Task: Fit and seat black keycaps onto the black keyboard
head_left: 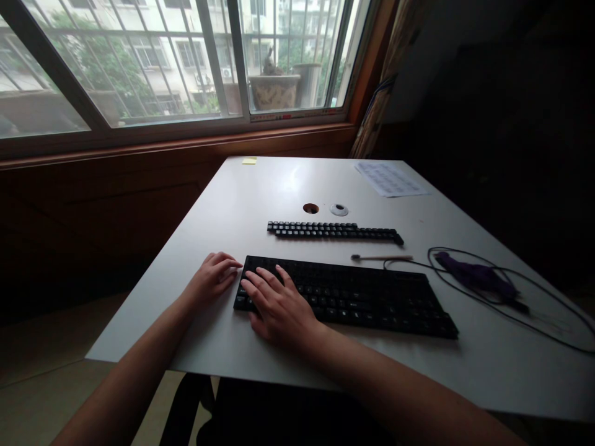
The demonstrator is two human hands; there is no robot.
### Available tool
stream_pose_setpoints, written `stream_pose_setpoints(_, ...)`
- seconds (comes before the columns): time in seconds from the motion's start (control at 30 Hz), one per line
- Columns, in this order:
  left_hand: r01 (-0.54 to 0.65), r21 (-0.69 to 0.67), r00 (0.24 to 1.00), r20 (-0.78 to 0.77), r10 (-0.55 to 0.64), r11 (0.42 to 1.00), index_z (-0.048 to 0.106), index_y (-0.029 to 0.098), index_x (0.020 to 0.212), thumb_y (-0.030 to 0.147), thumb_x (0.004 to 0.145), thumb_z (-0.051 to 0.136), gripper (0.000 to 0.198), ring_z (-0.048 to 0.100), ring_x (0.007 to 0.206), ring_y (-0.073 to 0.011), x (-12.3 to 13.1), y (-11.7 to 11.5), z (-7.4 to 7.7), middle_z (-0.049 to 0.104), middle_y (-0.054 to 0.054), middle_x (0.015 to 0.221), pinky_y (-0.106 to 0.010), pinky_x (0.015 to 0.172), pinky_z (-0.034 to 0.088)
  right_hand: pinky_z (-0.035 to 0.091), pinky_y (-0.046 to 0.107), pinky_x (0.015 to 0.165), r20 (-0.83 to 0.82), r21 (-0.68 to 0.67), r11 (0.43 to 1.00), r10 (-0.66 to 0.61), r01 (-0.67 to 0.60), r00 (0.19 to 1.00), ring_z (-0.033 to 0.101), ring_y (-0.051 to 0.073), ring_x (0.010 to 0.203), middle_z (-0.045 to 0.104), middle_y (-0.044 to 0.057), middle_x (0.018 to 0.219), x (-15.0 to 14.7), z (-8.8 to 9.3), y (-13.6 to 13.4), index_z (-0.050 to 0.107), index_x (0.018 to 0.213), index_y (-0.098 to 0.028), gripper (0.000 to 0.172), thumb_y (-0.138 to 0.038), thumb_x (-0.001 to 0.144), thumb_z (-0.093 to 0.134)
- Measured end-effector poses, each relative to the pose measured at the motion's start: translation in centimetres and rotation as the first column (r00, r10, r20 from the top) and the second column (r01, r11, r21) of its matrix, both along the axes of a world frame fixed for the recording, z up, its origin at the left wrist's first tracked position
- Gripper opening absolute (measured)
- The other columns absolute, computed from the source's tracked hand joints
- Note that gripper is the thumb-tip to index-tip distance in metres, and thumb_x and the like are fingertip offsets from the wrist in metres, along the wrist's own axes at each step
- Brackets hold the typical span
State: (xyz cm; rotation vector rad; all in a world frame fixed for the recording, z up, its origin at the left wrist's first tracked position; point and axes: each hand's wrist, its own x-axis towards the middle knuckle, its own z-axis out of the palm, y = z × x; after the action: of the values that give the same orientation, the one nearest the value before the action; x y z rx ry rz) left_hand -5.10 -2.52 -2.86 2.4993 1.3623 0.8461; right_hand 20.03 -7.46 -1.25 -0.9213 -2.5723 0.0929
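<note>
Head view: keyboard point(367, 298) seemingly steadied by spread, ungripping right hand point(281, 306); left hand point(214, 274) laid loosely beside its left edge, nothing visibly grasped; keycaps point(320, 233) ranked behind, presumably for order.

Both arms are bare along all that shows: the left forearm point(139, 365), at lower left of the frame, narrows smoothly to a slim wrist and an ungloved left hand point(216, 277), and the right forearm point(395, 378), at lower right, runs to an ungloved right hand point(279, 306) with slender, tapering fingers point(269, 280). At bottom centre, a black patch point(288, 414) may be clothing over the lap, too dim to tell.
</note>
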Motion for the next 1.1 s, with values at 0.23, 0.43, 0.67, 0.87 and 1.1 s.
stream_pose_setpoints(0.23, 0.002, -0.005, 1.000, 0.000, -0.002, 1.000, 0.068, 0.023, 0.110, 0.022, 0.096, 0.056, 0.018, 0.056, 0.100, -0.0240, 0.0, 0.0, 0.0, 0.064, -0.007, 0.107, -0.038, 0.090, 0.048, 0.012, 0.058, 0.123, -0.001, 0.006, 1.000, -0.003, 0.003, 1.000, 0.028, 0.029, 0.148, 0.036, 0.009, 0.162, -0.1, 0.1, 0.0, 0.036, 0.152, -0.022, 0.061, -0.036, 0.095, 0.054)
stream_pose_setpoints(0.43, -0.006, -0.019, 1.000, 0.001, 0.006, 1.000, 0.068, 0.024, 0.108, 0.024, 0.096, 0.055, 0.018, 0.056, 0.101, -0.0239, 0.2, -0.1, 0.3, 0.064, -0.007, 0.107, -0.038, 0.090, 0.048, 0.012, 0.058, 0.123, 0.006, 0.019, 1.000, 0.004, -0.004, 1.000, 0.026, 0.029, 0.149, 0.034, 0.009, 0.162, 0.0, 0.0, 0.0, 0.039, 0.150, -0.021, 0.058, -0.036, 0.096, 0.052)
stream_pose_setpoints(0.67, -0.011, -0.029, 1.000, -0.009, 0.011, 1.000, 0.068, 0.023, 0.106, 0.026, 0.096, 0.054, 0.017, 0.057, 0.100, -0.0243, 0.3, -0.1, 0.5, 0.064, -0.007, 0.105, -0.040, 0.090, 0.049, 0.014, 0.060, 0.123, 0.017, 0.026, 1.000, 0.005, -0.006, 1.000, 0.027, 0.029, 0.150, 0.034, 0.010, 0.162, 0.0, 0.1, 0.0, 0.038, 0.152, -0.019, 0.057, -0.037, 0.098, 0.049)
stream_pose_setpoints(0.87, -0.002, -0.032, 1.000, -0.002, 0.002, 0.999, 0.068, 0.024, 0.111, 0.024, 0.097, 0.053, 0.020, 0.057, 0.100, -0.0240, 0.1, 0.0, 0.2, 0.065, -0.007, 0.106, -0.040, 0.090, 0.049, 0.015, 0.058, 0.124, 0.053, 0.060, 0.998, 0.017, -0.020, 0.998, 0.026, 0.027, 0.151, 0.030, 0.013, 0.163, -0.1, -0.6, -0.3, 0.030, 0.155, -0.009, 0.055, -0.031, 0.104, 0.035)
stream_pose_setpoints(1.1, 0.000, -0.048, 1.000, 0.005, 0.000, 0.999, 0.069, 0.021, 0.108, 0.024, 0.097, 0.053, 0.019, 0.057, 0.099, -0.0235, 0.1, 0.0, 0.4, 0.065, -0.008, 0.106, -0.038, 0.087, 0.050, 0.018, 0.061, 0.123, 0.079, 0.081, 0.996, 0.025, -0.032, 0.997, 0.025, 0.028, 0.152, 0.032, 0.015, 0.161, -0.1, -0.9, -0.4, 0.032, 0.154, -0.008, 0.052, -0.024, 0.104, 0.033)
